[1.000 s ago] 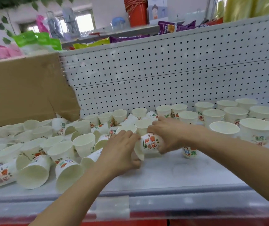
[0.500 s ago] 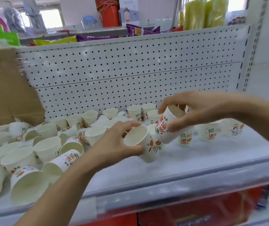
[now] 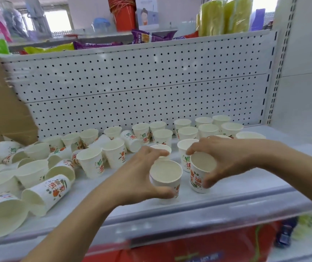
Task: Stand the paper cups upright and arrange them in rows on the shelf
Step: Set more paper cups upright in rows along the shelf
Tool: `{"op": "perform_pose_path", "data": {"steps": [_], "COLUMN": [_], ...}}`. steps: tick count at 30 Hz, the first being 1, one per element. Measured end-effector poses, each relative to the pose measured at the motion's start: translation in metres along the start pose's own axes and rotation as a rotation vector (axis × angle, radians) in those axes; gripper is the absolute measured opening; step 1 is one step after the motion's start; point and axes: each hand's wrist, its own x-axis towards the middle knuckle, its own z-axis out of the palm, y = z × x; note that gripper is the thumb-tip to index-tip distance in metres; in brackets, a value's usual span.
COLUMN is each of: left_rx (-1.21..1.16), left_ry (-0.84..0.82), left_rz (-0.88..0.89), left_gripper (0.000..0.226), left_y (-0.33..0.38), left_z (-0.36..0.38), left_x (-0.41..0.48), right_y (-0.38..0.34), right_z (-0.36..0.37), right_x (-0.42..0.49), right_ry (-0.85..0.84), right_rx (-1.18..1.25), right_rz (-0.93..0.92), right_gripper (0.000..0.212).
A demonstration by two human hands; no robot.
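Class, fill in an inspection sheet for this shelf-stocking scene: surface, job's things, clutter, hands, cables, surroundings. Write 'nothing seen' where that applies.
Surface: white shelf, bare at its front right.
Job's things: left cup and right cup are mouth-up near the front; upright cups stand in rows at the back right; tipped cups lie jumbled on the left.
Clutter: cardboard box at the left rear.
Hands: left hand grips the left cup; right hand grips the right cup.
Cables: nothing seen.
Surroundings: pegboard behind the cups; snack packets on the shelf above.
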Motion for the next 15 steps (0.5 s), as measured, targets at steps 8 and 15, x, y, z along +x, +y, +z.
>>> {"op": "perform_pose_path", "data": {"steps": [8, 15], "left_rx": [0.017, -0.116], "left_ry": [0.225, 0.26], "left_rz": [-0.1, -0.101], "left_gripper": [0.067, 0.075], "left_y": [0.014, 0.018], "left_z": [0.02, 0.025], "left_x": [0.008, 0.007], "right_y": [0.015, 0.028], "right_z": [0.003, 0.002], "right_x": [0.005, 0.001], "right_ry": [0.055, 0.1], "right_rx": [0.01, -0.019], "right_rz": [-0.124, -0.188], "right_gripper": [0.055, 0.067]}}
